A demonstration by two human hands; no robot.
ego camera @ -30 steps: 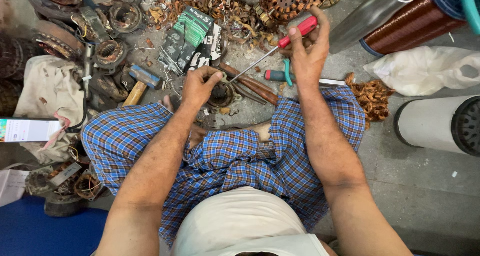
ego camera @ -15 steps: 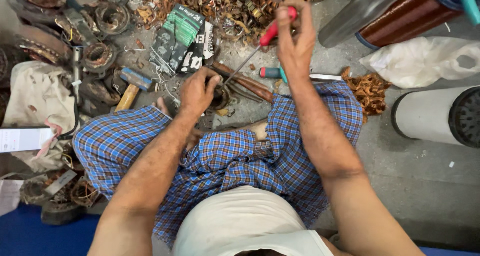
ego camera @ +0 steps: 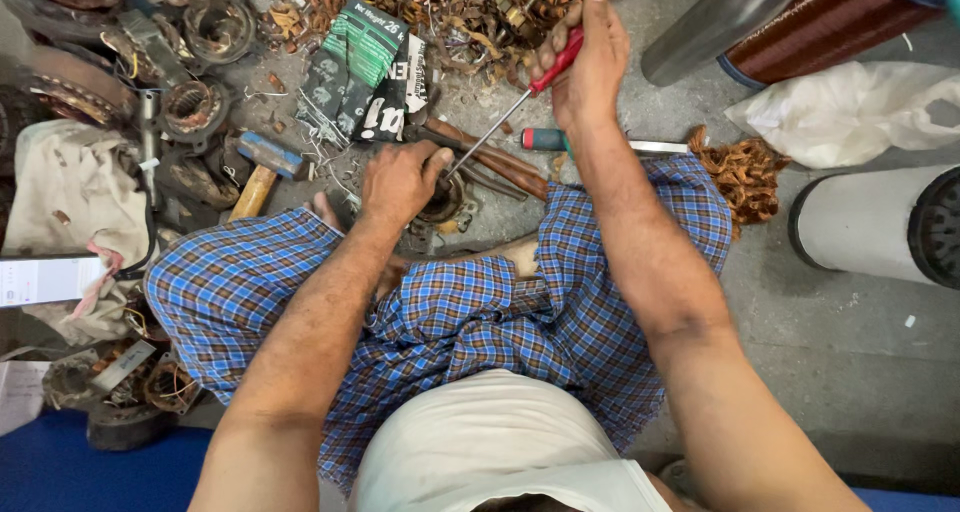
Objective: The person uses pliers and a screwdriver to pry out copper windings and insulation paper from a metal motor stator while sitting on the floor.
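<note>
- Right now the person sits cross-legged on the grey concrete floor (ego camera: pixel 820 372), blue checked cloth (ego camera: pixel 480 322) across the lap, with the work set down just ahead of the knees.
- Big pieces first: at three o'clock from the hands lies a white cylinder (ego camera: pixel 860 227) on its side, and up at one o'clock a copper wire spool (ego camera: pixel 810 32) sits beside a grey metal tube (ego camera: pixel 715 17).
- At nine o'clock, a dirty cloth bag (ego camera: pixel 60 192); a blue-headed hammer (ego camera: pixel 262 167) rests between it and the work.
- Twelve o'clock is a litter of copper scrap (ego camera: pixel 400 2), with a green and black packet (ego camera: pixel 360 67) lying on it.
- Left hand (ego camera: pixel 400 180) is clamped down over the small round motor part (ego camera: pixel 443 200), fingers curled round its rim, pinning it to the floor at dead centre.
- Right hand (ego camera: pixel 590 57) is closed round the red handle of the long screwdriver (ego camera: pixel 510 112), up at one o'clock, shaft slanting down to seven o'clock with its tip at the part.
- A second, green-handled screwdriver (ego camera: pixel 548 139) lies untouched just beside the right wrist.
- My read: this is the prying stage, tip working into the part. The next push wants a steady left-hand hold and pressure along the shaft, so the tip doesn't skid toward the thumb.
</note>
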